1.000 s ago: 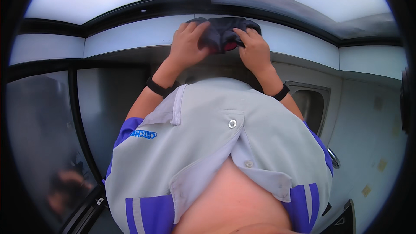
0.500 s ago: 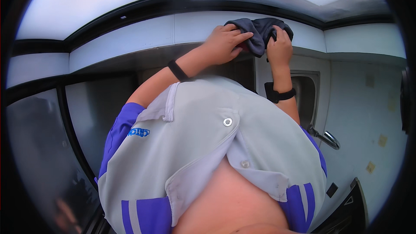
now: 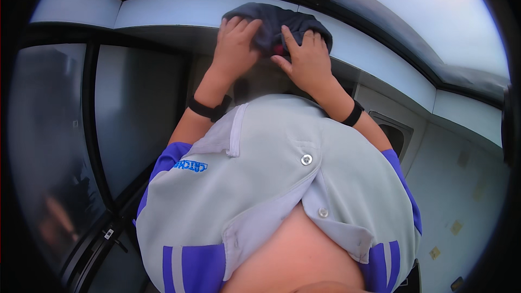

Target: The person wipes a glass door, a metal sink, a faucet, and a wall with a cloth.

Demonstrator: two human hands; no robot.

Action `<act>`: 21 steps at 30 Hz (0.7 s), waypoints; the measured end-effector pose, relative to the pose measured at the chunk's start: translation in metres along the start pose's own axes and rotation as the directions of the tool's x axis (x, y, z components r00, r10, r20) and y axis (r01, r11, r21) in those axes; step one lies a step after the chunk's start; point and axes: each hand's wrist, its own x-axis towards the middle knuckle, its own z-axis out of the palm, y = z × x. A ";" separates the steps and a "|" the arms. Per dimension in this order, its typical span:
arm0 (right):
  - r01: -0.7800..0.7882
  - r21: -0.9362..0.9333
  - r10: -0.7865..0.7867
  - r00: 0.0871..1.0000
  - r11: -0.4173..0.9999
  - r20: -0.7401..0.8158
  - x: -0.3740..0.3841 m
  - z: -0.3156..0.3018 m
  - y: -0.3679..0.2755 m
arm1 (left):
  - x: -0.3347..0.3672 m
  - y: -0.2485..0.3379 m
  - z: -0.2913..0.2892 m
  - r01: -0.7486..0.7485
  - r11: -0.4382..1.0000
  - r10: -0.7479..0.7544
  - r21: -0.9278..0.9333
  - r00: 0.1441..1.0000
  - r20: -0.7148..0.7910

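A bunched dark grey cloth (image 3: 274, 20) lies against the pale ledge below the windows, with a small patch of red (image 3: 278, 50) showing at its underside. My left hand (image 3: 236, 43) grips its left end, fingers curled over the fabric. At the right end, my right hand (image 3: 310, 62) has its fingers bent onto the cloth, its thumb held apart and pointing toward the left hand. The fingertips are partly lost in the folds. A black band sits on each wrist.
The pale ledge (image 3: 168, 10) runs along under dark window frames (image 3: 374, 24). A sink (image 3: 395, 130) is partly hidden beyond my right forearm. Dark glossy panels (image 3: 138, 114) stand at the left, and a pale wall (image 3: 461, 184) with small yellowish patches is at the right.
Both hands have moved left along the ledge with the cloth, and the cloth is more spread between them. The view has turned, so the tap is out of sight.
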 end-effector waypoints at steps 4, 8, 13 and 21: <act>0.069 0.118 -0.076 0.996 0.991 0.056 0.018 0.020 -0.023 | -0.001 -0.019 -0.014 0.058 0.996 -0.062 -0.066 0.996 -0.061; 0.031 0.239 -0.023 0.999 0.970 -0.035 0.009 0.022 0.005 | 0.018 0.007 0.002 0.000 0.998 0.002 0.070 0.999 -0.034; -0.074 0.233 0.119 0.975 0.970 -0.187 -0.043 -0.009 0.081 | 0.038 0.084 0.044 -0.210 0.969 0.191 0.133 0.972 0.139; -0.540 0.105 0.531 0.742 0.835 -0.409 -0.144 -0.046 0.237 | 0.077 0.222 0.134 -0.637 0.768 0.623 -0.069 0.718 0.310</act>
